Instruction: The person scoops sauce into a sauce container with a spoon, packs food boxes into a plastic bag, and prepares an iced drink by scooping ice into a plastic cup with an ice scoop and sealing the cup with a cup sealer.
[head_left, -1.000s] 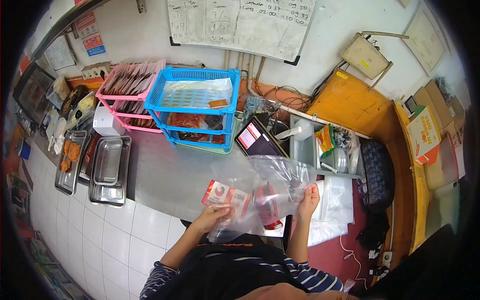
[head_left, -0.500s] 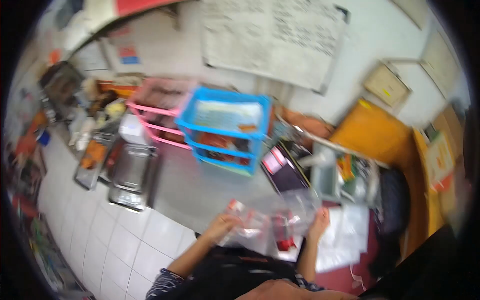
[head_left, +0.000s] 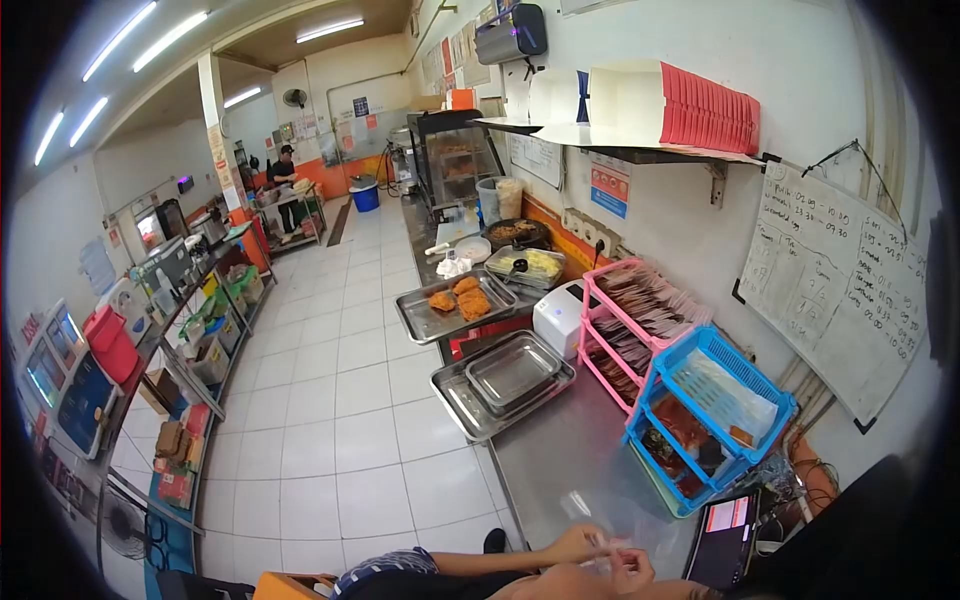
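My left hand (head_left: 578, 544) is low in the view, over the steel counter's near end, with its fingers pinched on a clear plastic bag (head_left: 580, 506). Close beside it, my right hand (head_left: 632, 569) is also closed on the bag, its fingertips nearly meeting the left ones. Part of the bag rises thin and see-through above the fingers; the rest is hidden behind my hands and the lower edge. To the right of my hands lies a dark tablet (head_left: 722, 535) with a lit screen.
A blue basket rack (head_left: 690, 440) and a pink rack (head_left: 612, 350) full of packets stand along the wall. Steel trays (head_left: 462, 392) overhang the counter's edge, one holding fried pieces (head_left: 468, 300). Far off, another person (head_left: 285, 180) stands at a table. A shelf (head_left: 640, 150) juts out above.
The view has swung left and up, bringing the long room into sight. My hands have come together on the bag; the red piece seen through it earlier is out of sight.
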